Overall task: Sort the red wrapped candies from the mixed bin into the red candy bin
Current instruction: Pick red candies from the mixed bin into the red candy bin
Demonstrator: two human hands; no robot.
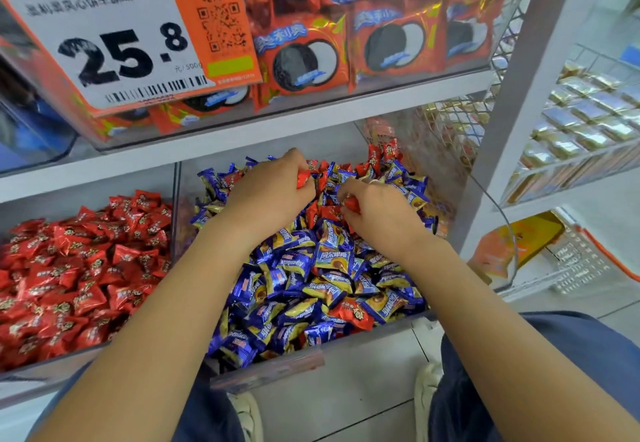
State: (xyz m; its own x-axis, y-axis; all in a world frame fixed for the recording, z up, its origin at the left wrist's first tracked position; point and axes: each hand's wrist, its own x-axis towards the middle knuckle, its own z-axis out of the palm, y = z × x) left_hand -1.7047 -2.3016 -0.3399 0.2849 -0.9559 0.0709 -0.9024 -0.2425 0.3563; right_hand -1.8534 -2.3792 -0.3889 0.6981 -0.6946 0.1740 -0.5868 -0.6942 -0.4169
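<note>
You were in the gathering step: both hands were deep at the back of the mixed bin [408, 323], where the last cluster of red wrapped candies [375, 159] lay among the blue ones [332, 258]. Your left hand [273, 188] had its fingers curled round a red candy [303, 178], and your right hand [377, 207], close beside it but not touching, pinched another [351, 204]. The red candy bin [114, 351] stood just to the left, already heaped. The next move, as I judge it, called for lifting both hands clear over the divider [176, 206] and releasing there; one red piece [353, 311] near the front edge also waited.
</note>
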